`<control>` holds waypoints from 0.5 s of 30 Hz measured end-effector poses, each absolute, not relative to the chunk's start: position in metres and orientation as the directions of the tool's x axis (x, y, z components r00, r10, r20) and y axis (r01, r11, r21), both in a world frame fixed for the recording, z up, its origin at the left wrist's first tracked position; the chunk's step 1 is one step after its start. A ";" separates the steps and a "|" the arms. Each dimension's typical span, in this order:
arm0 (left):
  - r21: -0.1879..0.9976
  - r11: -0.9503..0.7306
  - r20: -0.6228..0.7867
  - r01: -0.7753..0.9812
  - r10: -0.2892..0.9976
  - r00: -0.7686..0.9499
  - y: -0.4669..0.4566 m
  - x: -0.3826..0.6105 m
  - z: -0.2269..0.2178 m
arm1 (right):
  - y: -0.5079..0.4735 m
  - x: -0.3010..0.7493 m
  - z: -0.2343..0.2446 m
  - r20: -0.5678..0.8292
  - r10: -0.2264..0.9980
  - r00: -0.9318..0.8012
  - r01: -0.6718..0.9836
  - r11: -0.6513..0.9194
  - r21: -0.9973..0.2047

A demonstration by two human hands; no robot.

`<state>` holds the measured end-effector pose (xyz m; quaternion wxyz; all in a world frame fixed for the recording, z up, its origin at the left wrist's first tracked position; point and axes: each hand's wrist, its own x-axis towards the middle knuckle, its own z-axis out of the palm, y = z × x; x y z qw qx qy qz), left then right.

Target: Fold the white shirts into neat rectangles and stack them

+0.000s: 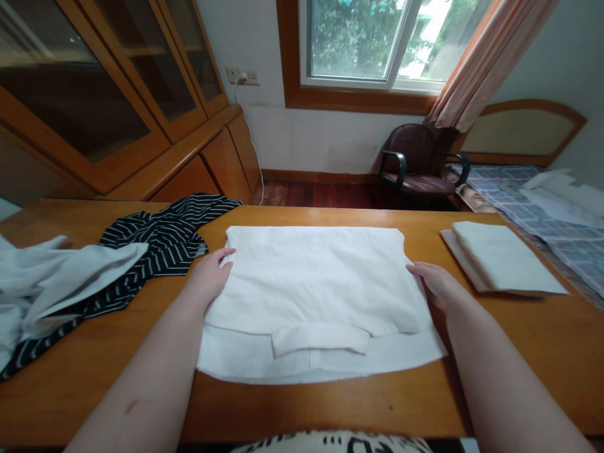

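A white garment (316,296) lies flat and partly folded in the middle of the wooden table (542,340). My left hand (210,274) rests at its left edge, fingers curled onto the cloth; whether they pinch it I cannot make out. My right hand (436,283) lies at the garment's right edge with fingers stretched out flat against the fabric. Neither hand lifts the cloth.
A black-and-white striped garment (160,242) and a pale grey cloth (56,277) lie heaped at the table's left. A folded white stack (503,258) sits at the right. Beyond stand wooden cabinets (141,113), a dark chair (418,160) and a bed (542,201).
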<state>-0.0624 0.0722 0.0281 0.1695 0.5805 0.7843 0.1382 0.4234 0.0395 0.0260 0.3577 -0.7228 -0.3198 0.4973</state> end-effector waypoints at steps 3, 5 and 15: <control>0.362 0.267 -0.084 0.893 0.963 -0.254 0.071 -0.063 0.028 | 0.039 0.424 0.027 -0.515 0.803 0.301 0.046 -0.552 -0.833; 0.299 0.223 -0.023 0.928 0.974 -0.227 0.066 -0.056 0.035 | 0.038 0.423 0.030 -0.515 0.816 0.261 0.058 -0.546 -0.836; 0.919 -0.086 -0.207 0.384 0.723 0.659 -0.045 0.141 0.098 | 0.036 0.417 0.033 -0.407 0.880 0.246 0.409 -0.475 -0.779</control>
